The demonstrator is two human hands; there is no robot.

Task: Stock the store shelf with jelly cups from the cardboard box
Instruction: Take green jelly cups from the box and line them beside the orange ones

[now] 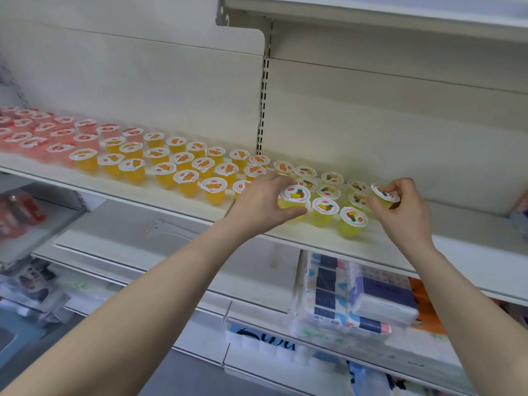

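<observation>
On the white shelf (183, 195) stand rows of jelly cups: red ones (43, 132) at far left, orange ones (183, 164) in the middle, yellow pineapple ones (325, 208) on the right. My left hand (263, 201) grips a yellow pineapple cup (294, 197) at the front of the yellow group. My right hand (403, 210) pinches another yellow cup (385, 195) at the group's right end, slightly tilted. The cardboard box is out of view.
The shelf's right part (463, 224) is bare past my right hand. An upper shelf (371, 12) overhangs. Below, wrapped tissue packs (357, 295) and other goods fill the lower shelves. A slotted upright (264, 90) divides the back panel.
</observation>
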